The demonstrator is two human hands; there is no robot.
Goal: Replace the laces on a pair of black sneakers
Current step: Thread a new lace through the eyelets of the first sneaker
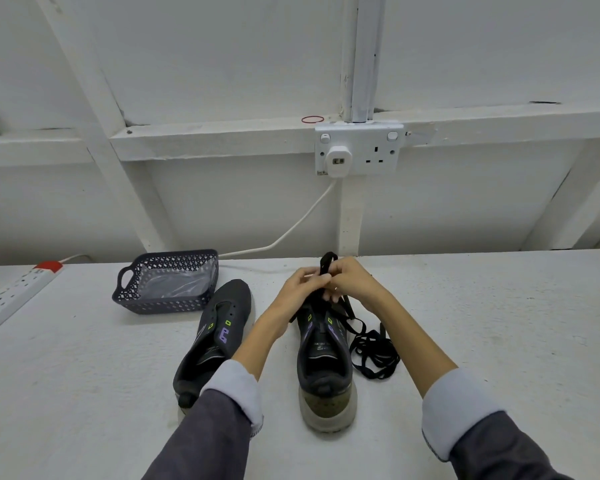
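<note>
- A white, rough-surfaced tabletop (482, 323) is set against a white panelled wall. A double socket (359, 148) is fixed to the wall above the far edge, with a white plug (339, 161) in it and a white cable (293, 228) led down to the tabletop.
- A red rubber band (312, 119) is laid on the ledge just above the socket.
- A power strip (13, 292) is laid along the left edge. A dark perforated basket (160, 304) is set near the far edge, left of the middle.
- Two black sneakers with purple and green marks are placed heels toward the near edge. The unlaced sneaker (222, 323) lies just beside the basket, angled, its eyelets empty. The other sneaker (326, 368) stands upright near the middle, its pale sole soiled.
- A black lace (327, 261) is pinched above the toe of the other sneaker by both hands. The left hand (300, 285) has its fingertips curled onto it, and the right hand (354, 282) is closed round it (a loop stands up above the fingers).
- Strands are seen running down to a loose tangle (373, 353) just beside that sneaker, on its right.
- The toe and front eyelets under the hands are hidden, so the threading cannot be made out. The unlaced sneaker's heel is covered by the left sleeve (232, 393). The power strip is cut off at the picture's edge, and the clear material in the basket cannot be identified.
</note>
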